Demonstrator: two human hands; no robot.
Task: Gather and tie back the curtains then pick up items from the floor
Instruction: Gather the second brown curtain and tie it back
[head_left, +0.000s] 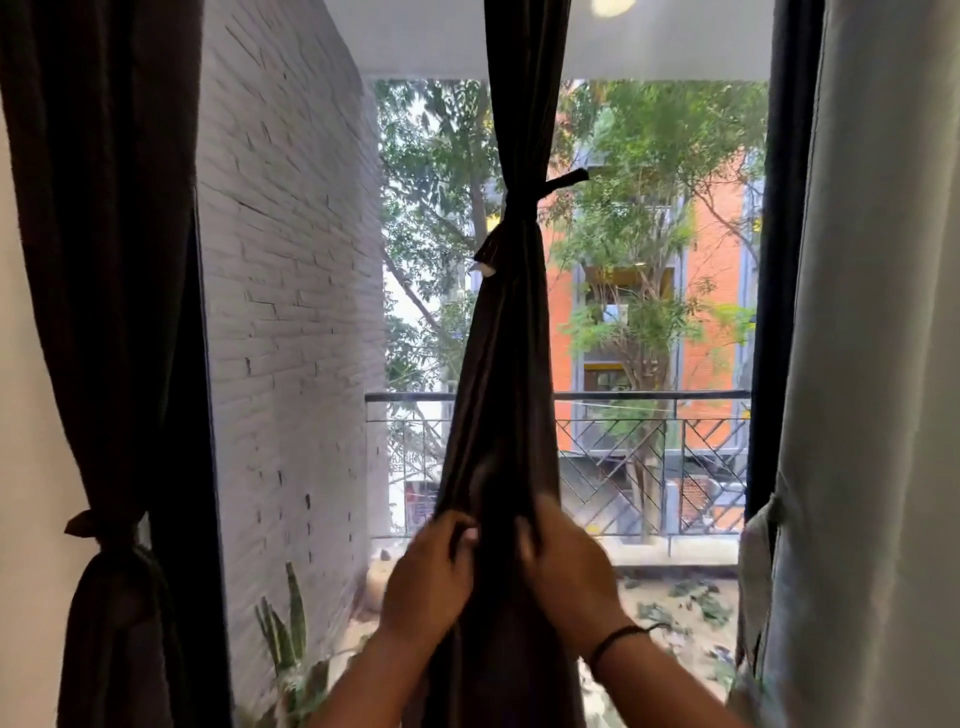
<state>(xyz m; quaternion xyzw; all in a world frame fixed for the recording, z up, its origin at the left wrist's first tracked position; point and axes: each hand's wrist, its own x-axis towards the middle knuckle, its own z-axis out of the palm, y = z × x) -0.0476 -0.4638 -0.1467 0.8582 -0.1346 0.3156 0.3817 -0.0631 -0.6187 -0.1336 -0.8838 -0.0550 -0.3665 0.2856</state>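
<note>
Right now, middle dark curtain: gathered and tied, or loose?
Gathered and tied. A dark tie band cinches the middle curtain into a narrow bundle; it flares below, where the left hand and right hand grip its folds.

No text, label, number or sign is legible anywhere here.

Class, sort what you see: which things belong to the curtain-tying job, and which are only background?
Job: middle curtain, its tie, left hand, right hand, left curtain, grey curtain.
Background: brick wall, balcony railing, plant, orange building.
</note>
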